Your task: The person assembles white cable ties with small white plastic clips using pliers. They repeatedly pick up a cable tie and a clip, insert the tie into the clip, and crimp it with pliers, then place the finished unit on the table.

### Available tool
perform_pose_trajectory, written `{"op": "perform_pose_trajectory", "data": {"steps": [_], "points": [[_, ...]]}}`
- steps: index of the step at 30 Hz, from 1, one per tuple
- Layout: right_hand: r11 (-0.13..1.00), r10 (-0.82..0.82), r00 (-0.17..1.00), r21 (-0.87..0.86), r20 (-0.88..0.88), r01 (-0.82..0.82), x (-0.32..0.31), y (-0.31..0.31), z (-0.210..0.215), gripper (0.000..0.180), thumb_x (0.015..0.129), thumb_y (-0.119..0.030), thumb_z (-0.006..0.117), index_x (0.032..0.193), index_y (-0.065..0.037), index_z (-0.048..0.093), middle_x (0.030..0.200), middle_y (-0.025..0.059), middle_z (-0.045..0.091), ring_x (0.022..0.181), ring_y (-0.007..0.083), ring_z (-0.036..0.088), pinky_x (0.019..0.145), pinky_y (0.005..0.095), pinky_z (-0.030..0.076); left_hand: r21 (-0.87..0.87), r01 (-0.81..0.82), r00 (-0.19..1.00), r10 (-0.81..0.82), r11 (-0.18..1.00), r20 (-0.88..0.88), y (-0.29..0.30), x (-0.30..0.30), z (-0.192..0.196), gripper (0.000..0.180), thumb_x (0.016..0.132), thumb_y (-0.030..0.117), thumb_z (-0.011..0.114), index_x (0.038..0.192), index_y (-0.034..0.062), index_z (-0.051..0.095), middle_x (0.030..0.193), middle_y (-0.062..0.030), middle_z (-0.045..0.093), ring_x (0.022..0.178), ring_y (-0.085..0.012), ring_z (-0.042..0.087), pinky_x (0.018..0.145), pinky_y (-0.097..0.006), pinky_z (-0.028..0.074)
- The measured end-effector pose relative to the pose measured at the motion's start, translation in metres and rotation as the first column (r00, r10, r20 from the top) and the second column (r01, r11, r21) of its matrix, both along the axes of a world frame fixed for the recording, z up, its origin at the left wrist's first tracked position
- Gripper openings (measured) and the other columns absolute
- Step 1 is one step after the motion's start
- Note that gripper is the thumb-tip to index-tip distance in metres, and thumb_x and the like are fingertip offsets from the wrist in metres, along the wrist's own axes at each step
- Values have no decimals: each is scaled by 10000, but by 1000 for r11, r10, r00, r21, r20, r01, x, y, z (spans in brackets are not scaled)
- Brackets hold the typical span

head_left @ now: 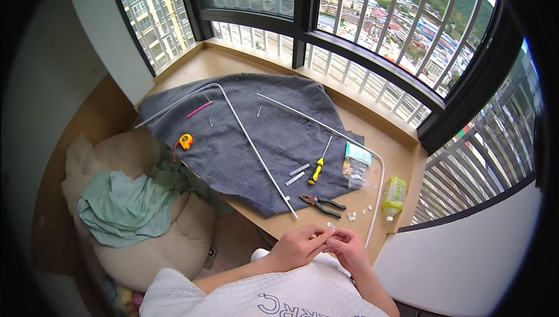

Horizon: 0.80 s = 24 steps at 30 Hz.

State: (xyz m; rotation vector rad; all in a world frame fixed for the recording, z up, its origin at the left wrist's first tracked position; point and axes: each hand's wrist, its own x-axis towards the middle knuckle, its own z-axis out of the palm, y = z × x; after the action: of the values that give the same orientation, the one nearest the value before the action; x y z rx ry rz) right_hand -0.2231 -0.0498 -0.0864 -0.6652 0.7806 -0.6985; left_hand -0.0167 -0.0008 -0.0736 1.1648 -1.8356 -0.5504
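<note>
My left hand (301, 248) and my right hand (348, 248) meet at the near edge of the wooden surface, fingers closed in a pinch. A small white plastic clip (330, 225) shows at their fingertips; part of it is hidden by the fingers. Just beyond lie pliers (317, 201) with dark handles, their jaws toward the left. Several loose small white clips (352, 216) are scattered to the right of the pliers. A bent white rail (381, 182) curves down past my right hand. Another bent white rail (251, 139) lies across the dark grey cloth (198, 160), one end near my left hand.
On the cloth are a yellow screwdriver (316, 171), two short metal strips (298, 175), a clear bag of parts (355, 168), a pink stick (199, 110) and an orange tape measure (186, 141). A green-yellow bottle (394, 196) lies at right. A beige cushion (157, 253) with green cloth stands left.
</note>
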Motion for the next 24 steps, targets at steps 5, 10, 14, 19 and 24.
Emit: {"op": "perform_pose_trajectory", "data": {"steps": [5, 10, 14, 19, 24], "points": [[997, -73, 997, -39, -13, 72, -6, 6, -24, 201, 998, -9, 692, 1183, 69, 697, 1080, 159, 759, 936, 240, 768, 834, 361, 661, -85, -20, 1000, 21, 996, 10, -9, -2, -3, 355, 894, 153, 818, 1245, 122, 773, 970, -30, 761, 795, -225, 741, 706, -333, 602], [995, -57, 993, -90, -105, 47, -2, 1, -10, 175, 1004, -11, 679, 1145, 90, 700, 1012, 186, 768, 873, 251, 777, 807, 358, 665, -4, -8, 993, 7, 1000, -122, -16, 2, -6, 248, 895, 154, 824, 1137, 102, 814, 969, -60, 793, 783, -230, 763, 687, -312, 606], [995, 26, 1000, -96, -3, -26, -11, -4, -11, 178, 999, -23, 690, 1139, 86, 702, 1020, 202, 765, 883, 290, 785, 795, 371, 668, 3, 64, 985, -63, 998, -158, -20, 7, -3, 242, 893, 167, 835, 1125, 99, 819, 960, -64, 793, 782, -225, 766, 686, -308, 604], [998, 68, 993, 2, 93, -69, -19, -8, -26, 174, 1011, -44, 685, 1130, 82, 703, 1028, 208, 763, 866, 299, 788, 786, 374, 668, 32, 103, 988, -98, 994, -116, -20, 9, 2, 269, 893, 155, 839, 1153, 87, 814, 951, -85, 795, 799, -222, 775, 697, -305, 602], [998, 63, 996, -9, 61, -62, -12, -7, -33, 163, 1021, -56, 682, 1105, 81, 705, 1018, 205, 765, 857, 294, 789, 776, 377, 667, 216, 134, 956, -68, 967, -286, -18, 10, 8, 272, 901, 137, 832, 1164, 73, 813, 955, -105, 800, 822, -211, 780, 731, -309, 605]]}}
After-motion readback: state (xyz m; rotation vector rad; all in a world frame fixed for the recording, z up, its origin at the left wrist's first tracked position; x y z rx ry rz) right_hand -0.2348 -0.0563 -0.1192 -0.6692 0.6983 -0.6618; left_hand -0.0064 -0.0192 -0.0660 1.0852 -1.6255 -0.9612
